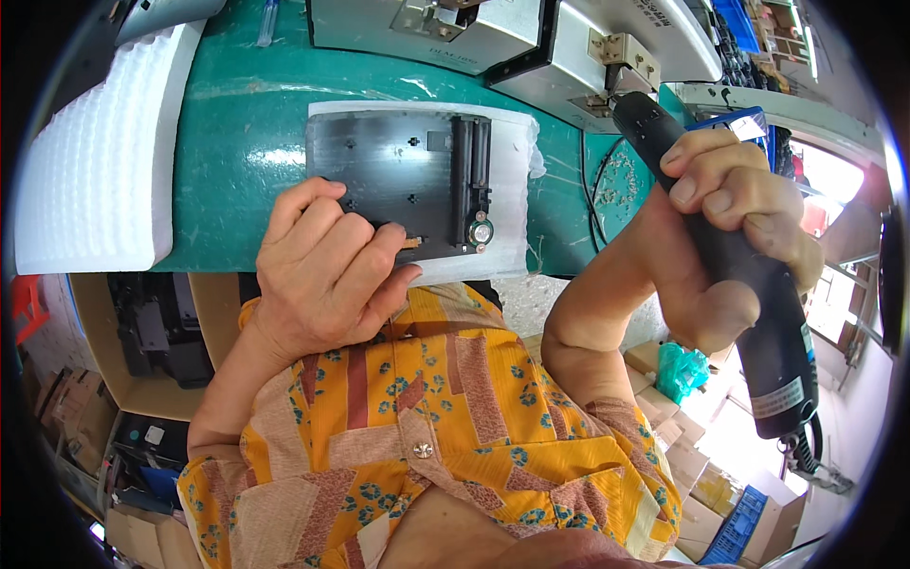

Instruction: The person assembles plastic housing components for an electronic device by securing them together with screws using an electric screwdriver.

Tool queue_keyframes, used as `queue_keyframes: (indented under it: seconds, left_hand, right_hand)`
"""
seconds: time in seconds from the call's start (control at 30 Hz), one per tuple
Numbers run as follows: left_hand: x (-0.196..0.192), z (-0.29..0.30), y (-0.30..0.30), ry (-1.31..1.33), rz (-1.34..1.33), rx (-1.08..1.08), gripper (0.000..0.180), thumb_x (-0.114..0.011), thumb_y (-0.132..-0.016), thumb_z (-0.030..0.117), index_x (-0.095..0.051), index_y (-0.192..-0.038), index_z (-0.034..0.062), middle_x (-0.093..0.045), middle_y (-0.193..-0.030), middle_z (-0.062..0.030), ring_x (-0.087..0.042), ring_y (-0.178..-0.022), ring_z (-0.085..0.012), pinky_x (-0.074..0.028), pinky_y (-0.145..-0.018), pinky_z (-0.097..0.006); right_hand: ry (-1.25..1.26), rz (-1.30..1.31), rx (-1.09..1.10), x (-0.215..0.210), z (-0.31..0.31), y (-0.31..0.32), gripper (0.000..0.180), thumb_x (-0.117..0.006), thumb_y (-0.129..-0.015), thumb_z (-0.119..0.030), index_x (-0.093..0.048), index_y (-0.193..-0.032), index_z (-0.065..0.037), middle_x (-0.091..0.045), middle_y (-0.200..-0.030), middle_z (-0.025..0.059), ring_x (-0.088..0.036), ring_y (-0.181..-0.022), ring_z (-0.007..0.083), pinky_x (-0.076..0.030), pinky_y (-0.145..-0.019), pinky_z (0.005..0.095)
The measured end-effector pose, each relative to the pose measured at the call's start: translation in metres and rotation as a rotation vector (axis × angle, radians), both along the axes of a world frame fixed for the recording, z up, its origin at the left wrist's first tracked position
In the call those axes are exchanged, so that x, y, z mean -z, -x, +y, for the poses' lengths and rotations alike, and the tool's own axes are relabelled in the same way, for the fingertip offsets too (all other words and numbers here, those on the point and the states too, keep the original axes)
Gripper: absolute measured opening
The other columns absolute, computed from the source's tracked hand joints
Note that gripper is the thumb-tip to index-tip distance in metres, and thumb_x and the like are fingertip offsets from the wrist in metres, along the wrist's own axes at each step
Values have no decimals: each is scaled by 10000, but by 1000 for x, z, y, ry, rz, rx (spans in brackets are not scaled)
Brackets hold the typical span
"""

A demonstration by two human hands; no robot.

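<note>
My right hand [735,204] is wrapped round a black electric screwdriver [768,322]. Its nose points away from me, up to the outlet bracket [626,59] of a silver screw feeder [545,81]; whether the bit touches a screw there I cannot tell. In front of me a flat black plastic panel [389,171] lies on a white foam sheet [512,190]. Curled over the panel's near left corner, my left hand [327,261] grips its edge. A roller-like bar [481,152] and a small round metal part [481,232] sit along the panel's right side.
Another silver feeder [427,33] stands at the back of the green bench [246,142]. Loose screws [621,180] and a black cable [592,190] lie right. White foam sheets [104,152] fill the left. Below the bench, an open carton [213,308] holds black parts.
</note>
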State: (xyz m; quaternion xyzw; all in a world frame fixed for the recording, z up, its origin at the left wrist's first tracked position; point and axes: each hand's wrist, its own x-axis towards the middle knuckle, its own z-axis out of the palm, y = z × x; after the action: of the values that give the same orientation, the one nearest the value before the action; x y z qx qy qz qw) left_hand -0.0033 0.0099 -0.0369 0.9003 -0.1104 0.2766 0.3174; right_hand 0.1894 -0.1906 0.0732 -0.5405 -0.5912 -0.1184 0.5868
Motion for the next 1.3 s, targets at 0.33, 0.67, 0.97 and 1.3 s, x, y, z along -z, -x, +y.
queue_keyframes:
  seconds: [0.33,0.67,0.97,1.3]
  left_hand:
    - [1,-1,-1,9,-21,-6,331,-846,-712,153,-686,-981,44,-600,-776,-46,-563,-692,-256,-514,-867,-485]
    - [1,-1,-2,0,-22,5,343,-841,-712,161,-685,-994,42,-593,-768,-46,-561,-688,-256,-515,-859,-484]
    - [-1,-1,-2,1,-7,-8,327,-839,-718,157,-687,-985,43,-584,-760,-44,-557,-684,-257,-516,-859,-478]
    - [1,0,-1,-1,-24,-1,337,-832,-736,170,-690,-1012,39,-575,-750,-46,-548,-674,-256,-511,-859,-481]
  right_hand:
    - [15,336,-75,-23,-17,-12,386,-498,-983,-419,-674,-1104,-97,-600,-901,116,-545,-755,258,-429,-692,448]
    - [15,60,-44,-3,-9,-13,399,-534,-991,-430,-602,-1139,-65,-603,-937,140,-564,-738,266,-450,-658,456]
    - [-40,484,-30,-22,-14,-7,390,-531,-948,-421,-700,-1037,-81,-605,-866,101,-538,-702,220,-423,-674,417]
    - [-82,142,-26,-17,-22,-2,475,-552,-964,-510,-678,-1110,-76,-649,-950,128,-584,-734,245,-464,-667,435]
